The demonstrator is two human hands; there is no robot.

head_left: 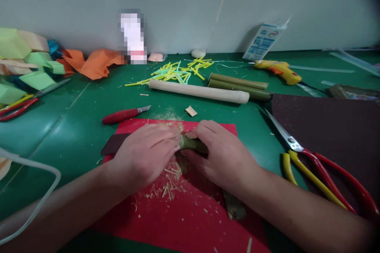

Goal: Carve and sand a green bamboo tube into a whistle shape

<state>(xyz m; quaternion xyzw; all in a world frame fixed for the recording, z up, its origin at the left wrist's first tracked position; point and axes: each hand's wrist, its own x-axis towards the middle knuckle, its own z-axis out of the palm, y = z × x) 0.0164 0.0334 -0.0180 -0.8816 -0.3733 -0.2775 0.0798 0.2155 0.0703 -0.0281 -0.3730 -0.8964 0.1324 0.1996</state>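
My left hand (145,154) and right hand (221,154) both close around a short green bamboo piece (192,143), held low over the red mat (184,213) amid shavings (168,184). I judge this the smoothing step; next calls for a firm grip and even strokes. The red-handled knife (124,115) lies just beyond on the worktop (68,134)

Left hand (145,154) and right hand (221,154) both grip a green bamboo piece (192,143) over red mat (184,213); shavings (169,184) beneath, red-handled knife (124,115) just beyond.
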